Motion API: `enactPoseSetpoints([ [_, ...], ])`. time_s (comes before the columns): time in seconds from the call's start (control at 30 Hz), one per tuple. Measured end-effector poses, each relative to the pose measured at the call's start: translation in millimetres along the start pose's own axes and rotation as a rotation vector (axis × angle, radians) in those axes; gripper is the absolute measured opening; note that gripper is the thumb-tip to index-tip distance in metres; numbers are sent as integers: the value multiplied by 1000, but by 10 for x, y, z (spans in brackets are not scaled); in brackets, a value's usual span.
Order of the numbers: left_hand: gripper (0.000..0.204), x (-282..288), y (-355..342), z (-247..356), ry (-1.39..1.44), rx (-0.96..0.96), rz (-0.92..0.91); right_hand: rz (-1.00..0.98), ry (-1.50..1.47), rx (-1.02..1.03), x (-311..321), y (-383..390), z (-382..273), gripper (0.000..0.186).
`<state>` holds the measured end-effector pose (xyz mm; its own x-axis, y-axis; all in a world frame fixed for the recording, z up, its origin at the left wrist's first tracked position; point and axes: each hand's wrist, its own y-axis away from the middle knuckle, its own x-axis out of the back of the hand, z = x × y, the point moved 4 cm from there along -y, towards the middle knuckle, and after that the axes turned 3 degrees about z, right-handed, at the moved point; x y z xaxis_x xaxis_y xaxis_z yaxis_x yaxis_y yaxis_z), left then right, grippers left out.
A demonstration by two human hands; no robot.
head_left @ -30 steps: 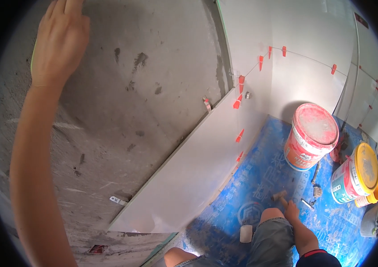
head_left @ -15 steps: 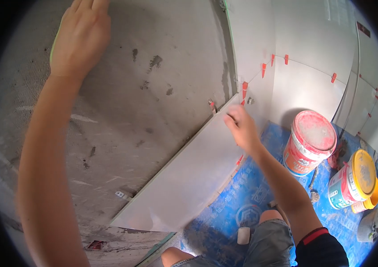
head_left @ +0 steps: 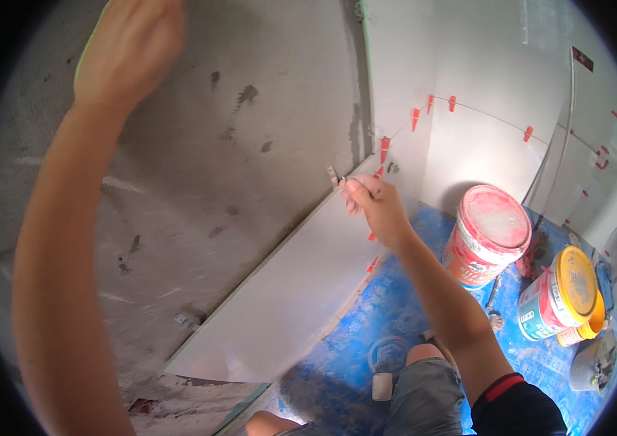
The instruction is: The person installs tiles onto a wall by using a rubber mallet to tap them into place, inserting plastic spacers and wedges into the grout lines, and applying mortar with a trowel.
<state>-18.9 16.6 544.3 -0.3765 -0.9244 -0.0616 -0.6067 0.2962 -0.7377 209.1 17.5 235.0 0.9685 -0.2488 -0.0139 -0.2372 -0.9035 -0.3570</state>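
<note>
My right hand [head_left: 375, 207] is at the upper corner of a large pale wall tile [head_left: 279, 291], its thumb and fingers pinched together. Whatever is between the fingertips is too small to make out. Just left of them, a small metal clip [head_left: 333, 176] sticks up at the tile's top edge against the grey mortar wall [head_left: 199, 196]. Another light clip [head_left: 186, 320] sits lower along that edge. My left hand [head_left: 134, 51] is raised against the wall at the upper left. Its fingertips are hidden or cut off, and a yellow-green edge shows beside it.
Red wedges [head_left: 385, 149] line the joints of the tiled wall at right. A red-lidded bucket [head_left: 494, 232] and a yellow-lidded bucket [head_left: 559, 294] stand on blue floor sheeting [head_left: 388, 305]. A grey-smeared container [head_left: 593, 363] is at far right. My knees are near the tile's lower side.
The view has shifted slightly, so the scene sits farther left. My right hand, blurred before, is now clearer, with its fingers pinched close to the metal clip. My left hand stays raised.
</note>
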Motion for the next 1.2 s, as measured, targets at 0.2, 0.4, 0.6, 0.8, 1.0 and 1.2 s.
enactPoseSetpoints([
  [0.2, 39, -137, 110, -268, -195, -17, -68, -96, -554, -230, 65, 577, -151, 34],
  [0.4, 42, -162, 128, -191, -142, 11, -4, -153, -717, -289, 255, 920, -356, 32],
  [0.6, 41, -281, 201, -338, -298, 31, -66, -247, -775, -236, 402, 1174, -489, 35],
  [0.8, 39, -379, 253, -473, -335, 12, -132, -333, -847, -236, 553, 1355, -561, 36],
  [1.0, 35, -261, 267, -561, -162, -136, -86, -70, -747, -181, 934, 1671, -477, 27],
  [1.2, 31, -72, -5, -166, -89, 24, -169, 549, -918, -747, 1190, 2990, 1088, 22],
])
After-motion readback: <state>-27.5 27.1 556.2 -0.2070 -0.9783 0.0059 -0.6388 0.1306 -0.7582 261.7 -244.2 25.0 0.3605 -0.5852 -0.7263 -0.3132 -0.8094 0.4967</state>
